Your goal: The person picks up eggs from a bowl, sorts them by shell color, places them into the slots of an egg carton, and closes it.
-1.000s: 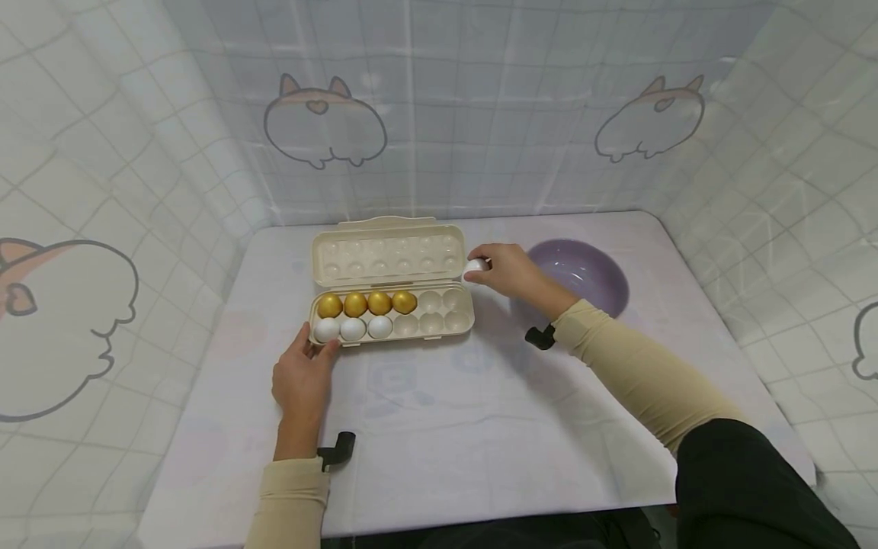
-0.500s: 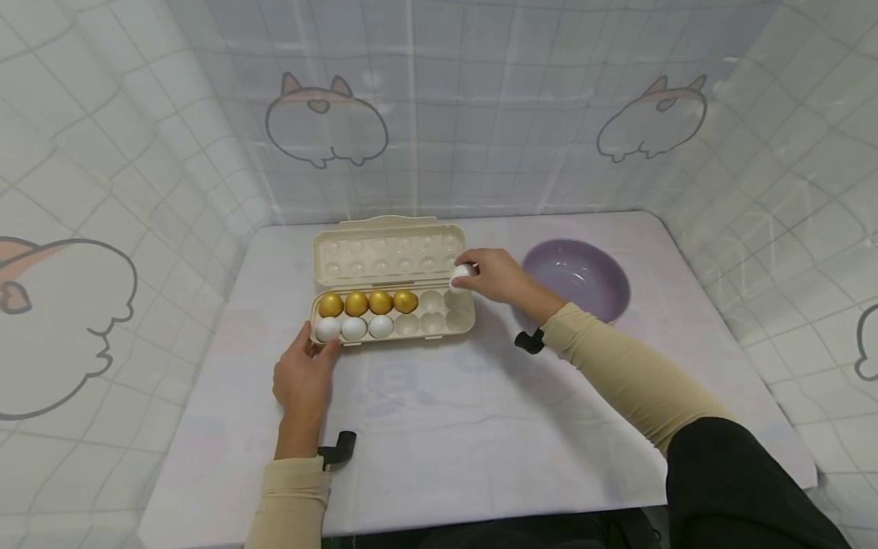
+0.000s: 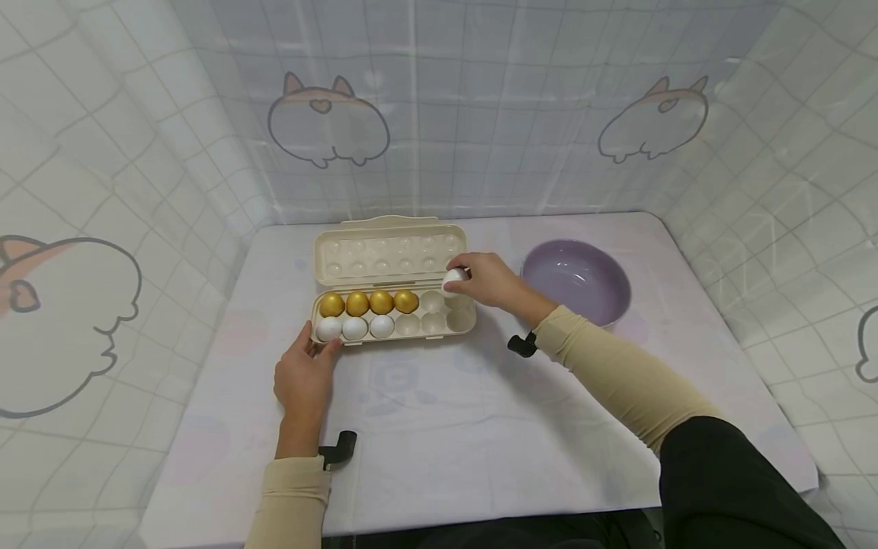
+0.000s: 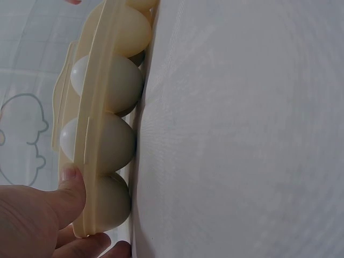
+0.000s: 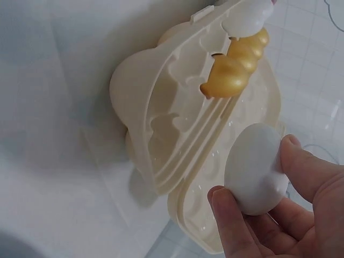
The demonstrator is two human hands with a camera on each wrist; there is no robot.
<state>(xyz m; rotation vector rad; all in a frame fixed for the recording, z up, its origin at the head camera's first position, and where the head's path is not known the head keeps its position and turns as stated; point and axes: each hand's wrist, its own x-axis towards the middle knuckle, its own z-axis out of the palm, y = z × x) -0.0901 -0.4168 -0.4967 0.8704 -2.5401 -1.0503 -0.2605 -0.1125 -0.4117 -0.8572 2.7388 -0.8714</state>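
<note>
A cream egg carton (image 3: 391, 259) lies with its lid folded back on the table. Several gold eggs (image 3: 381, 302) fill the left of its back row, and three white eggs (image 3: 354, 329) sit in front of them. My left hand (image 3: 304, 379) grips the carton's near left corner, thumb on the rim and fingers curled around the end in the left wrist view. Between thumb and fingertips, my right hand (image 3: 492, 280) pinches another white egg (image 5: 255, 169). That egg is above the carton's right end, where the cups are bare.
A purple bowl (image 3: 576, 280) stands right of the carton, partly behind my right forearm. The pale cloth-covered table (image 3: 425, 442) extends toward me. A curtain (image 3: 466, 114) with a grid pattern and cartoon animals hangs behind and at both sides.
My right hand has moved left with the white egg, from beside the carton to over its right end. The left hand has stayed at its corner.
</note>
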